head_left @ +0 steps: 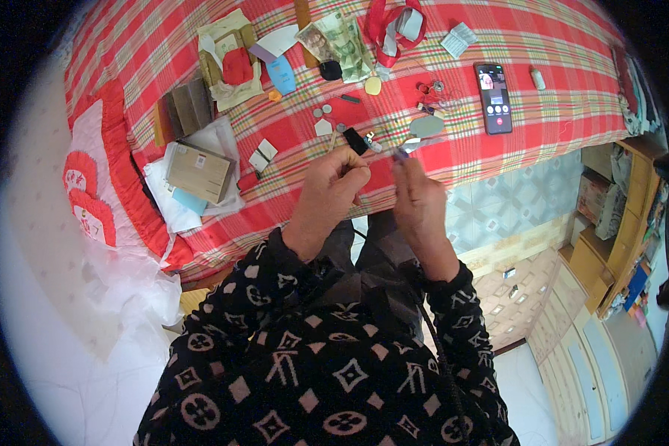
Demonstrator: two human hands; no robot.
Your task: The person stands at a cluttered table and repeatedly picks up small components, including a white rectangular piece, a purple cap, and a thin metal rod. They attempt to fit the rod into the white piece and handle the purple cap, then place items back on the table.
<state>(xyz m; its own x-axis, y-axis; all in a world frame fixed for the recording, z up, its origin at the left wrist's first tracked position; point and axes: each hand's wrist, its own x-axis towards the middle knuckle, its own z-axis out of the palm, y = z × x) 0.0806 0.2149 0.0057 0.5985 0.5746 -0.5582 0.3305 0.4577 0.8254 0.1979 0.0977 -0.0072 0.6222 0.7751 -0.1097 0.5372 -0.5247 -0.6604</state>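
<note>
My left hand (327,193) is closed in a pinch above the near edge of the bed. What it pinches, if anything, is too small to make out. To its right, my right hand (424,204) is closed around a small tool with a shiny blade (410,146), its handle mostly hidden by the fingers. Just beyond my left hand lie a small black item (355,140) and a small metal piece (373,143). A grey-green oval piece (426,126) rests past the blade. Several grey discs and a white tag (323,128) lie farther left.
A phone (493,98) with a lit call screen lies at right, near a small white bottle (537,79). Banknotes (336,44), a red strap (383,33) and a blue bottle-shaped card (281,74) lie farther back. A cardboard box (200,172) sits at left. Wooden shelves (624,223) stand at far right.
</note>
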